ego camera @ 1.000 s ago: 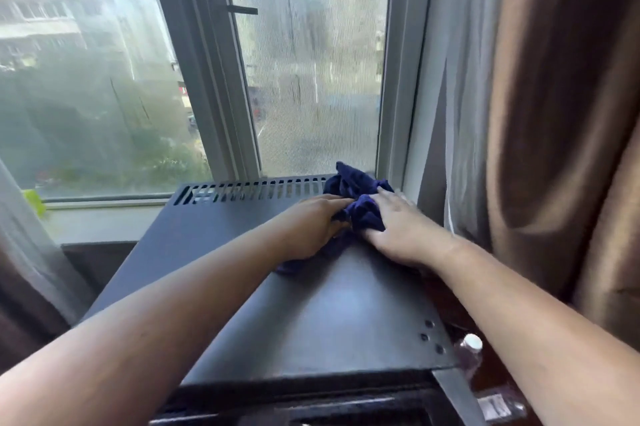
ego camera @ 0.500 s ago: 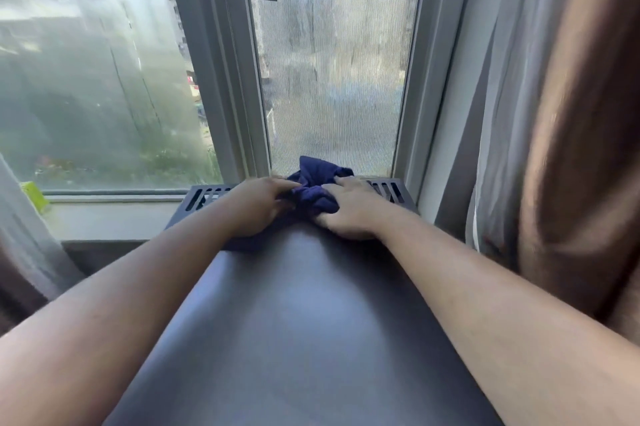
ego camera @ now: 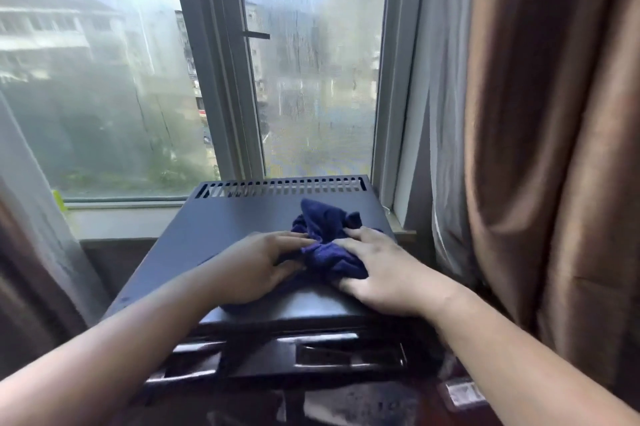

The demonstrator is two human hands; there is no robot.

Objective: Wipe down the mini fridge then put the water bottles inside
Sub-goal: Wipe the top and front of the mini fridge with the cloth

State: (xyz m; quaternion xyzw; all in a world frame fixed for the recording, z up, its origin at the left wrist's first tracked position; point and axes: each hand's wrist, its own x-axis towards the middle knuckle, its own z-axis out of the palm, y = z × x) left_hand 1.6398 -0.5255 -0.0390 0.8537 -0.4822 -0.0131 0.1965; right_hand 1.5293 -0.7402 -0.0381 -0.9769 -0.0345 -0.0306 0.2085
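The left hand [ego camera: 256, 268] and right hand [ego camera: 386, 275] press flat, close together, on the blue cloth [ego camera: 327, 235], toward 3 o'clock on the mini fridge [ego camera: 225, 217] top. Wiping looks half done; the bottles come after, I guess.

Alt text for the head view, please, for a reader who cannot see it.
A left hand and a right hand press a bunched dark blue cloth onto the top of a black mini fridge. It stands before a hazy window, a brown curtain on the right.
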